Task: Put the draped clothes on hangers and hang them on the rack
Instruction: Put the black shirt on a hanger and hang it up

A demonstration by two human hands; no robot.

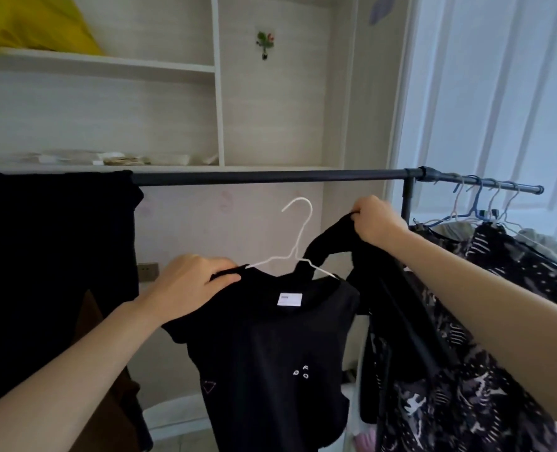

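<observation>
Dark metal rack rail (270, 177) across the middle, bare in its central stretch. Black garment (52, 256) draped over the rail's left end, hanging down past the lower edge. On the rail's short right extension, several thin wire hangers (479, 203) hooked close together, carrying a dark patterned garment (498, 321) with pale markings. Behind, pale wooden shelving (218, 93), with a yellow bundle (35, 24) on the upper shelf and flat pale clutter on the lower one. Small flower-shaped wall hook (265, 44) on the panel beyond. White curtain (498, 93) at right.

Below the rail, in front of the wall: black short-sleeved T-shirt (270, 353) with a white neck label, partly fitted on a white wire hanger (298, 236), hook pointing up and free, not on the rail. Left shoulder of the shirt seated on the hanger arm; right side pulled up into a stretched black strip, the hanger's right arm showing beneath it.

Left hand (185, 285) at the shirt's left shoulder, fingers (221, 267) curled narrowly, pinching fabric and hanger end together. Right hand (376, 223) raised higher, just under the rail's right upright, closed in a tight fist on the lifted black fabric.
</observation>
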